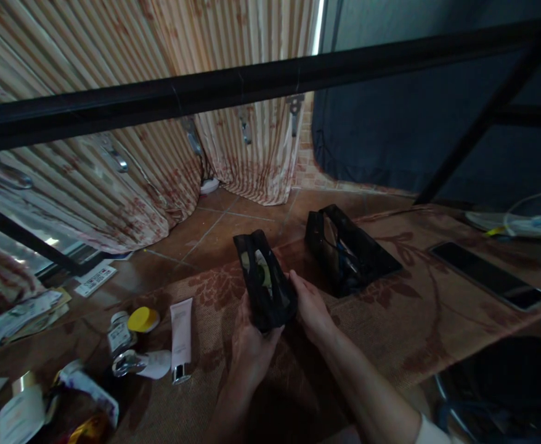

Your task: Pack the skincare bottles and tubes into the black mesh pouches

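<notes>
A small black zip pouch (277, 287), its top gaping, is held between my two hands above the near edge of the table. Something pale and greenish shows inside it, too dim to name. My left hand (251, 342) grips the pouch's lower left side, and my right hand (311, 305) presses on its right side with fingers partly hidden behind it. Beyond my right hand, a second black pouch (372, 256) stands open on the patterned tablecloth (418, 308), with dark, thin items inside. To the left lies a pink squeeze tube (181, 333) with a silver cap.
Left of the tube are a yellow-lidded jar (143, 319), a small labelled bottle (119, 330) and several other cosmetics. A phone (487, 274) lies on the right. A black metal bar (252, 79) with hanging clips crosses in front of striped curtains (247, 37).
</notes>
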Action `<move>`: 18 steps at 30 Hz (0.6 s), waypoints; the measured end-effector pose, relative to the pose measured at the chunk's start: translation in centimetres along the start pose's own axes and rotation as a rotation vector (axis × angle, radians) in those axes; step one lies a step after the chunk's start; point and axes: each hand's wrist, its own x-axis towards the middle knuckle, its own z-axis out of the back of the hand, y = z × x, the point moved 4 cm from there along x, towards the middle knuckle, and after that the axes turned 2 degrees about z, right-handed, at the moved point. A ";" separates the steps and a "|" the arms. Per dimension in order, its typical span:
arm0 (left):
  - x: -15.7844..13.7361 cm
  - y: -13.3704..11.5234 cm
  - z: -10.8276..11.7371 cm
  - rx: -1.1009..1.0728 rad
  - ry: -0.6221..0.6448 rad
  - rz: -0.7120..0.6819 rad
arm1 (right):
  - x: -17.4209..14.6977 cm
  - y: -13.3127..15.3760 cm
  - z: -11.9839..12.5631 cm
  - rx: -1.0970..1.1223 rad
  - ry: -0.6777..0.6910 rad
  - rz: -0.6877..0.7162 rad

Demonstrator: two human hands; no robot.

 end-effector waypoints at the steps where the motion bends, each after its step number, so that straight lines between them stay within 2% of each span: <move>1: 0.0 0.0 -0.1 -0.003 0.010 -0.002 | 0.0 0.0 0.0 -0.010 0.003 0.007; 7: 0.0 -0.3 -0.2 -0.032 0.011 -0.072 | 0.2 0.0 -0.1 -0.048 0.033 0.021; 13: -0.1 -0.3 -0.1 -0.037 -0.008 -0.070 | 0.1 0.5 -0.1 -0.026 0.034 0.009; 18: -0.2 -0.5 -0.1 -0.061 -0.023 -0.100 | 0.2 2.0 0.0 -0.014 0.052 0.120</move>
